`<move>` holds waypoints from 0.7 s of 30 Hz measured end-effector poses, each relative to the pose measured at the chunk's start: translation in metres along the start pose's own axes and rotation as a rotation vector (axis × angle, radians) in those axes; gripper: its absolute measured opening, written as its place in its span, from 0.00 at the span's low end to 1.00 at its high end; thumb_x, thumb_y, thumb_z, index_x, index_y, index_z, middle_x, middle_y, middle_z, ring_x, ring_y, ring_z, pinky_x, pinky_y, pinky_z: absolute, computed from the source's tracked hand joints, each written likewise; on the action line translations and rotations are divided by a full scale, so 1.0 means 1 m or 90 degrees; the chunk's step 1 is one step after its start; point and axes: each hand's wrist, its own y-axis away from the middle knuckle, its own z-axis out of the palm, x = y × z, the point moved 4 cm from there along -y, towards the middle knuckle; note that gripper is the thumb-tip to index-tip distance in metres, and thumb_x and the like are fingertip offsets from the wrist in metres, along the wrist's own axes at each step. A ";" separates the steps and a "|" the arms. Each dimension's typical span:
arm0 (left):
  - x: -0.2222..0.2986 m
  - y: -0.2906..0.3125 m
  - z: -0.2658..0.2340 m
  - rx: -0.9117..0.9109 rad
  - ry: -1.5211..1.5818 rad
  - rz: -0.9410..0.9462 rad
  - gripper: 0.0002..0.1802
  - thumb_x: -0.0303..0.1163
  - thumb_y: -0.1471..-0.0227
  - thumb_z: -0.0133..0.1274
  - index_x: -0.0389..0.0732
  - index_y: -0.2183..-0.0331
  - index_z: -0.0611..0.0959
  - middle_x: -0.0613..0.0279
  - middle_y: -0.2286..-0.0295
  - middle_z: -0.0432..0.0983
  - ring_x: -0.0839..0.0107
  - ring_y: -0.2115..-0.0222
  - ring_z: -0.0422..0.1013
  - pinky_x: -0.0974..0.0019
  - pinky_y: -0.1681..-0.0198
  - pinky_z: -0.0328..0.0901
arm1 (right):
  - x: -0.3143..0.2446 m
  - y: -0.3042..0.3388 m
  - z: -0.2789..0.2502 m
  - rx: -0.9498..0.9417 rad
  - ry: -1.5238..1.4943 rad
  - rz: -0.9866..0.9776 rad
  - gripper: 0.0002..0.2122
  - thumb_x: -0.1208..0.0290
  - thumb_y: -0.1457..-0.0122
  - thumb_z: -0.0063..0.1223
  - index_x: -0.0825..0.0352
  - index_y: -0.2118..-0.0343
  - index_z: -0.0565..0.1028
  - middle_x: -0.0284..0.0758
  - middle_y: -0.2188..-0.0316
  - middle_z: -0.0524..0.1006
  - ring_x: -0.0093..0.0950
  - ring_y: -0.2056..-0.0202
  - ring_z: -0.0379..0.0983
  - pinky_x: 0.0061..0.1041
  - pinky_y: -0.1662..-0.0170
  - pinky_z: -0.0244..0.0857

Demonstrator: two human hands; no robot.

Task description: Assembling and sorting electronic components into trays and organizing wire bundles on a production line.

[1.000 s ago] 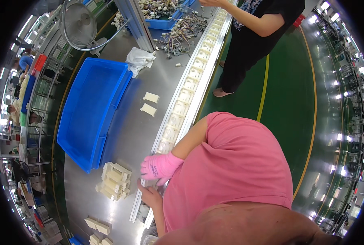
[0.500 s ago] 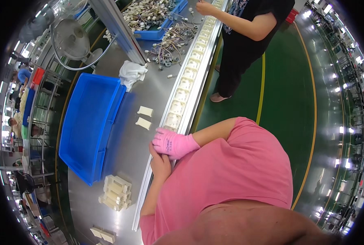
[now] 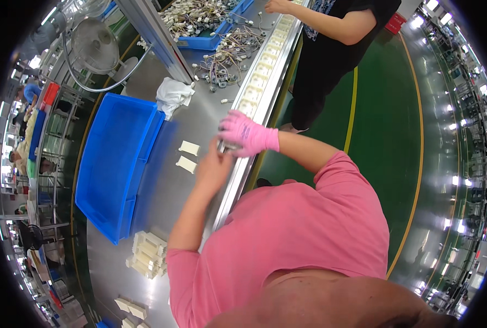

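My right hand (image 3: 246, 135), in a pink glove, is closed with its fingers curled over the near part of a row of cream-white housings (image 3: 257, 81) in the long metal track (image 3: 270, 92). Just below it, my bare left hand (image 3: 213, 167) has its fingertips bent up against the gloved fingers. A small greyish piece shows between the two hands, mostly covered, and its kind cannot be made out. Two loose cream blocks (image 3: 187, 164) lie on the steel table to the left of my left hand.
A blue bin (image 3: 120, 164) stands at left, with stacked cream blocks (image 3: 148, 254) nearer me. Beyond are a white cloth (image 3: 173, 95), a metal post (image 3: 158, 38), wired connectors (image 3: 229, 57) and a fan (image 3: 95, 46). A co-worker (image 3: 336, 49) stands across the track's far end.
Both hands have moved together away from my body, farther up the track. My left forearm now reaches across the table edge, and my right arm is stretched out more.
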 end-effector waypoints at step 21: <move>-0.248 0.181 -0.312 -0.390 0.773 0.781 0.22 0.44 0.49 0.41 0.32 0.68 0.74 0.41 0.67 0.70 0.60 0.65 0.69 0.58 0.64 0.67 | 0.205 0.048 -0.064 0.014 0.369 0.499 0.25 0.62 0.57 0.50 0.60 0.53 0.63 0.42 0.54 0.63 0.40 0.52 0.58 0.37 0.52 0.54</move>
